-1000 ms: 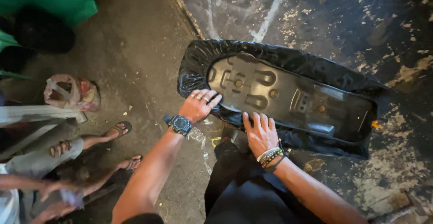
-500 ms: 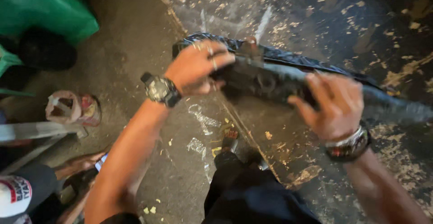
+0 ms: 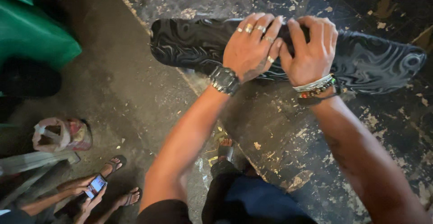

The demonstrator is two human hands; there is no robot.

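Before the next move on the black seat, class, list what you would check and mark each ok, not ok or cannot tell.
1. Both hands on the seat: ok; left hand and right hand press on its middle, side by side.
2. Seat resting on the worn table: ok, though its left end reaches the table's edge.
3. Cover lying smooth: cannot tell; the hands hide the middle.
4. Rings and wristwatch clear of the cover: not ok; the rings lie against it.
5. Bystander's feet clear of the table: ok.
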